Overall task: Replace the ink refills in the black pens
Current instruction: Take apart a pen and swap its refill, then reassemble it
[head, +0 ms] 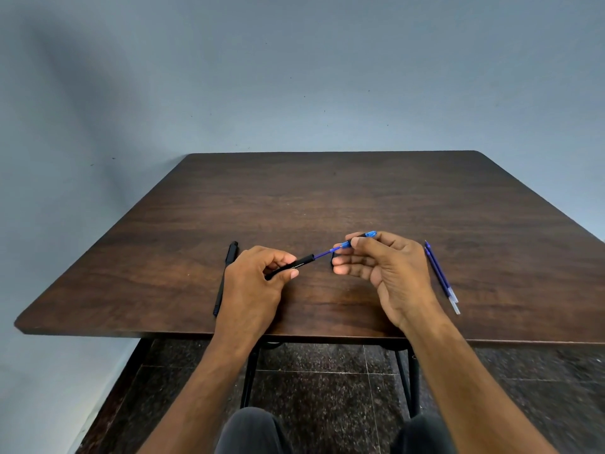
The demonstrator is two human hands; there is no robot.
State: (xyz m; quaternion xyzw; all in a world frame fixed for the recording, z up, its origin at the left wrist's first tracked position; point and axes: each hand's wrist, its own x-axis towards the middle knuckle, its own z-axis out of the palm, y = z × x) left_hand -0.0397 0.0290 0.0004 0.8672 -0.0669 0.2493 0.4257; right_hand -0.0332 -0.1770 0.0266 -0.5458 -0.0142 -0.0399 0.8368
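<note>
My left hand (253, 286) grips a black pen barrel (296, 265) above the table's near middle. A blue refill (324, 253) sticks out of the barrel's open end toward the right. My right hand (386, 267) pinches the refill's far end, where a black tip piece with a blue point (366, 235) shows above the fingers. A second black pen (226, 276) lies on the table to the left, partly hidden by my left hand. Two blue refills (442, 276) lie side by side on the table to the right of my right hand.
The dark brown wooden table (360, 191) stands against a grey-blue wall. A small dark piece (332, 258) lies on the table just behind my right fingers. Below the near edge are black table legs, a dark speckled floor and my knees.
</note>
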